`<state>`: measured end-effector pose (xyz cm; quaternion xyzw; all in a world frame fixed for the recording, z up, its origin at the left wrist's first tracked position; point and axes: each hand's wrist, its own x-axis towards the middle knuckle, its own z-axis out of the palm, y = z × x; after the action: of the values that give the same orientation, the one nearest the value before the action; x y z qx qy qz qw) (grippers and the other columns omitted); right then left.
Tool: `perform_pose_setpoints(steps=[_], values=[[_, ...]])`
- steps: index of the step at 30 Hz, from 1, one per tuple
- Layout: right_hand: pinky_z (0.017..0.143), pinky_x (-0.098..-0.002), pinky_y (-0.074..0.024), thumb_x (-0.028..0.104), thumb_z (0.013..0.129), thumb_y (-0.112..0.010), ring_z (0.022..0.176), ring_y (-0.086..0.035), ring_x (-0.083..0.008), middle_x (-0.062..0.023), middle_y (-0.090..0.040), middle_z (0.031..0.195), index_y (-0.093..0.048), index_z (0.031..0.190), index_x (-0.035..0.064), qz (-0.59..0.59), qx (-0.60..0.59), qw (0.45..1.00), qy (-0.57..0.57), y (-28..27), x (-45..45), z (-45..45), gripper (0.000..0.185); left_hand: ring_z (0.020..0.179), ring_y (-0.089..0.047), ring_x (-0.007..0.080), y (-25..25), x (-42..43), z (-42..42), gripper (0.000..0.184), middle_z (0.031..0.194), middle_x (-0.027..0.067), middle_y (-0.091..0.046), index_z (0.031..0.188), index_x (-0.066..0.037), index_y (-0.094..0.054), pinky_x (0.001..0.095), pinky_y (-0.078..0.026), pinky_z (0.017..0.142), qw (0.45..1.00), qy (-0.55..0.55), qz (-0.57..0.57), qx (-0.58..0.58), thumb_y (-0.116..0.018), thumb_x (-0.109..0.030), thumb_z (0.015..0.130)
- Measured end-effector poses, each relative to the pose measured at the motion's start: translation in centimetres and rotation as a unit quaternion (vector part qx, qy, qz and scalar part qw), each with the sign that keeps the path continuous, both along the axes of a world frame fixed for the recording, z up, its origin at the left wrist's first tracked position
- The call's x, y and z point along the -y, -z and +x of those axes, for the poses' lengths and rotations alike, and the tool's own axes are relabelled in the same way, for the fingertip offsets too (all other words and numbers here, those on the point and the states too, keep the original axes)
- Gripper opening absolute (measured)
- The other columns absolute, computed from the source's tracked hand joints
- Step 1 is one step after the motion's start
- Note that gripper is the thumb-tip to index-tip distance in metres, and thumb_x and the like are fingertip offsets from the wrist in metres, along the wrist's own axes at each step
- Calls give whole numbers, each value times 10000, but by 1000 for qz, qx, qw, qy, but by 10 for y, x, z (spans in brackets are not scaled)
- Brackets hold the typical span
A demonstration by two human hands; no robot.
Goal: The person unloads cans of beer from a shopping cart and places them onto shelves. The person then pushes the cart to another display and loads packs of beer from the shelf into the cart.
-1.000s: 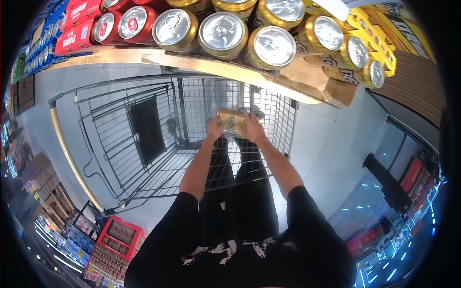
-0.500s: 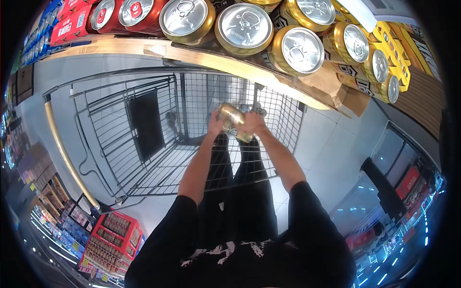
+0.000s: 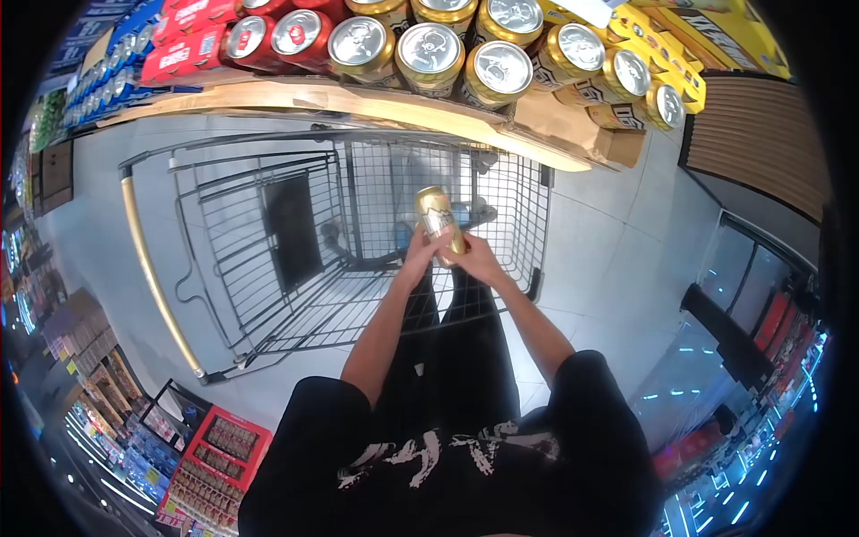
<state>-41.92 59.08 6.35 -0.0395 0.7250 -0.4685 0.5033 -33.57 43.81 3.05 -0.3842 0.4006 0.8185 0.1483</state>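
Observation:
A gold drink can (image 3: pixel 435 208) with a printed label is held above the shopping cart (image 3: pixel 224 242), its top leaning slightly left. My left hand (image 3: pixel 421 254) grips the can's lower left side, fingers closed round it. On the lower right side, my right hand (image 3: pixel 475 257) closes on the same can. Wire mesh of the cart surrounds both hands, and no other goods show clearly inside it.
Gold cans (image 3: pixel 429 49) and red cans (image 3: pixel 300 34) line a wooden shelf edge (image 3: pixel 358 101) beyond the cart. An open cardboard tray (image 3: pixel 573 130) sits at the shelf's right. A red display stand (image 3: pixel 215 456) is at lower left.
The can has turned more upright, with its label facing me. My right hand has slid from across its middle to its lower right. The shelf appears farther away.

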Motion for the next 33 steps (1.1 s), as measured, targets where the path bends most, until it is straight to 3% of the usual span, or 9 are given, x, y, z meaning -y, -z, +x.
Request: perform_pose_setpoints(steps=[6,9,13,15,19,23,27,29,33], values=[[848,-326,-537,542,938,-621,1023,-671,-212,-123,-710,1100,-567,1366,23,50,-5,987,-155,-114,1,-17,674,1060,-637,180,-70,16,12,637,1219,115,-624,1321,-25,-432,324,-545,882,983,50,-161,-68,-816,-127,823],[761,-331,-544,514,915,-679,943,-670,-218,-169,-678,1146,-510,1429,77,-78,-11,994,70,-125,-4,-8,695,1005,-637,166,-132,29,13,661,1124,96,-644,1234,-43,-450,322,-545,835,948,71,-253,-180,-882,-119,740],[696,-281,-531,455,892,-733,933,-658,-200,-165,-621,1242,-463,1472,83,-152,-53,974,159,-185,10,-5,741,1000,-660,292,-206,38,25,740,1153,146,-597,1265,-34,-476,388,-534,869,840,199,-463,-200,-898,-171,673],[703,-290,-538,412,841,-797,925,-658,-159,-127,-670,1128,-587,1325,72,-127,-92,978,140,-198,18,-4,627,1032,-641,302,-241,32,29,761,1141,158,-578,1263,-44,-487,415,-541,857,763,243,-562,-208,-920,-206,660],[783,-284,-538,277,807,-845,915,-640,-105,-50,-693,971,-673,1092,57,-166,-144,972,87,-223,18,2,399,1124,-608,340,-277,22,43,877,1240,173,-547,1354,-58,-438,434,-510,939,765,234,-545,-249,-928,-281,662],[912,-303,-510,168,778,-852,1000,-620,-127,-33,-659,1064,-655,1136,51,-271,-146,951,7,-254,2,-13,425,1274,-534,298,-264,35,52,725,1411,177,-499,1446,-25,-353,403,-450,1055,934,194,-131,-269,-767,-216,883],[976,-331,-482,146,785,-834,1081,-598,-160,-42,-627,1150,-630,1211,69,-304,-151,940,-21,-282,-6,-26,478,1153,-618,225,-271,34,51,578,1258,136,-609,1422,-12,-369,348,-496,1003,942,233,104,-218,-673,-134,946],[976,-329,-480,160,797,-828,1098,-594,-167,-51,-616,1185,-611,1261,75,-329,-142,934,7,-287,-7,-27,520,1088,-637,194,-275,18,47,590,1224,131,-618,1368,-18,-422,331,-519,942,945,186,-46,-266,-746,-115,885],[903,-317,-523,269,854,-805,1072,-612,-156,-53,-627,1221,-558,1369,94,-280,-167,939,107,-292,-11,-19,598,1025,-662,226,-296,-1,33,693,1166,124,-642,1315,-31,-468,358,-535,892,846,148,-400,-319,-866,-179,768]])
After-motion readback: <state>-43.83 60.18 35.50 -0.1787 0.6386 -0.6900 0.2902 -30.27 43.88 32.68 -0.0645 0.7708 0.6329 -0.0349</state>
